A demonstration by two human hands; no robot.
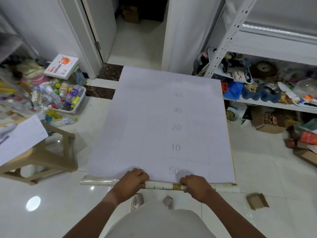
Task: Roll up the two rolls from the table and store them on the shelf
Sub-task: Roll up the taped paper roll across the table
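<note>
- Sheet (159,121) lies mostly unrolled, spread out before the person; only its near edge is wound into a roll (163,185)
- Shelf (274,104) holds no roll yet; storing remains
- Left hand (132,180) and right hand (195,184) each curl their grip round the roll

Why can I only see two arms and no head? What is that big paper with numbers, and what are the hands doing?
The camera sits on the person's head and looks down, so you see only their arms, like your own. A big white sheet with printed numbers lies spread out. Its near edge is wound into a roll. The left hand and the right hand each curl their fingers round that roll. On the right stands a white shelf crowded with things. On the left are a beige stool and a bin of bottles.
</note>
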